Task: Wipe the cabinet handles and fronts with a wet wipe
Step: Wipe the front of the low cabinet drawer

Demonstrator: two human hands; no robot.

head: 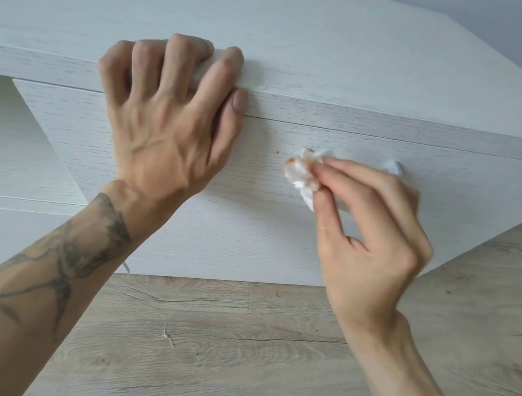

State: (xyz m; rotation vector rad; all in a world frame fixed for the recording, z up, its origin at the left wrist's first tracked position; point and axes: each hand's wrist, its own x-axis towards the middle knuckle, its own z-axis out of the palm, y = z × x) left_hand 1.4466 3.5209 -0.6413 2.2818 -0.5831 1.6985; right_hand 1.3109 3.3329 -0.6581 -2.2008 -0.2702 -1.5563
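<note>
While the left hand [165,115] rests at centre left of the frame, its fingers spread and hooked over the front edge of the white cabinet top [303,40], gripping nothing else, the right hand [370,229] works at centre right. Its fingertips [321,169] are pinched together on a crumpled wet wipe [300,173], which is pressed against the drawer front [249,229] at the handle [395,167], most of that handle being hidden. Orange staining shows on the wipe, and a small orange speck [277,151] lies on the front just left of it. Wood-grain flooring [235,357] fills the lower frame.
</note>
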